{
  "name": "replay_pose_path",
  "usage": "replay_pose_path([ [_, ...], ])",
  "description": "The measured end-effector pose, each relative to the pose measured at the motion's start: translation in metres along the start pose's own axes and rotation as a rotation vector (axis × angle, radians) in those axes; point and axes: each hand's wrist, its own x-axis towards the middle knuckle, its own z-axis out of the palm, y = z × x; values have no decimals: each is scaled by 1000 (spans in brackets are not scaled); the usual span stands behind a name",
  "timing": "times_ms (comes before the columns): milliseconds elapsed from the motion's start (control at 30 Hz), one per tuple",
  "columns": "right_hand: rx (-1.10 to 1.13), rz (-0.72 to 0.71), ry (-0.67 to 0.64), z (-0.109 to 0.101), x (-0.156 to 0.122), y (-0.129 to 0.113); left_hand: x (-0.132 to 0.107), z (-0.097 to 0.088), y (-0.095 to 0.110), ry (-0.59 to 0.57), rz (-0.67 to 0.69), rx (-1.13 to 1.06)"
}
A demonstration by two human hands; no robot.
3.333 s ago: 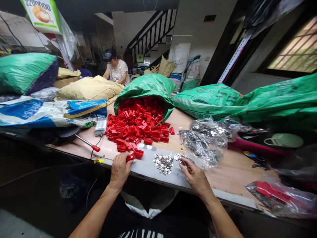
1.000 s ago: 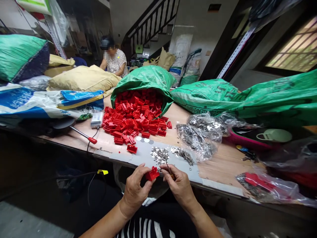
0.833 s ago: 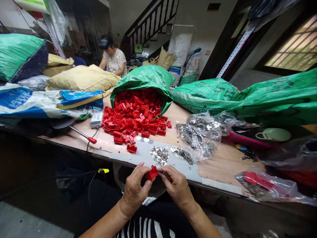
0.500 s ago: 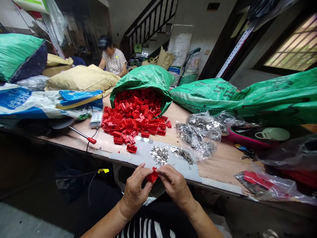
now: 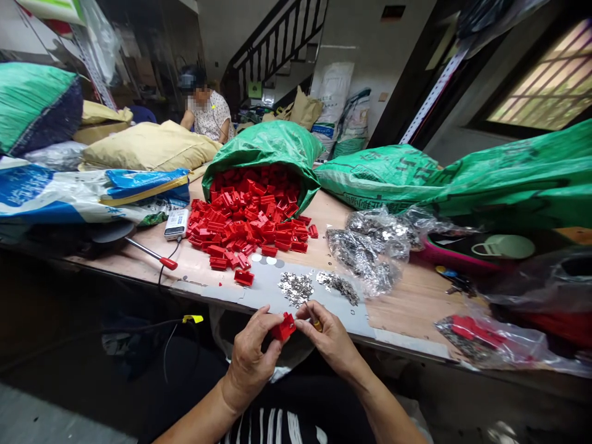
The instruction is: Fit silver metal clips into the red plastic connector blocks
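My left hand [image 5: 253, 345] pinches a small red plastic part [image 5: 283, 327] between thumb and fingers, just in front of the table edge. Close by on its right, my right hand [image 5: 326, 333] is closed round a small screwdriver-like tool [image 5: 317, 324] with a yellow handle and a thin shaft pointing up. The right thumb and index fingertips are at the red part's side; whether they also pinch a tiny metal piece I cannot tell. Beyond the hands, a pile of small silvery metal pieces [image 5: 296, 288] and a second metal pile [image 5: 339, 287] lie on a grey sheet [image 5: 268, 295].
A heap of red parts [image 5: 245, 228] spills from a green sack [image 5: 266, 142]. Clear bags of metal pieces [image 5: 370, 253] lie to the right, near a pink-rimmed tray [image 5: 444, 256]. A red-tipped lever [image 5: 155, 254] juts out at left. Another person [image 5: 208, 114] sits behind the sacks.
The right hand has drawn slightly away and turned, so the yellow handle now shows. The red part is tilted, with more of its face visible. The view has shifted a little.
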Motion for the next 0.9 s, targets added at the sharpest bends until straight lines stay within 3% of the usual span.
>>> replay_pose_path([
  [167,116,12,-80,6,3,4,-1,2,3,-69,73,43],
  [367,99,52,-125,8,-2,9,-7,4,-2,-107,59,47],
  [633,509,253,-311,7,-15,14,-14,2,-7,-140,40,28],
  [900,800,361,-362,13,-22,13,-14,-2,-12,-194,92,-131],
])
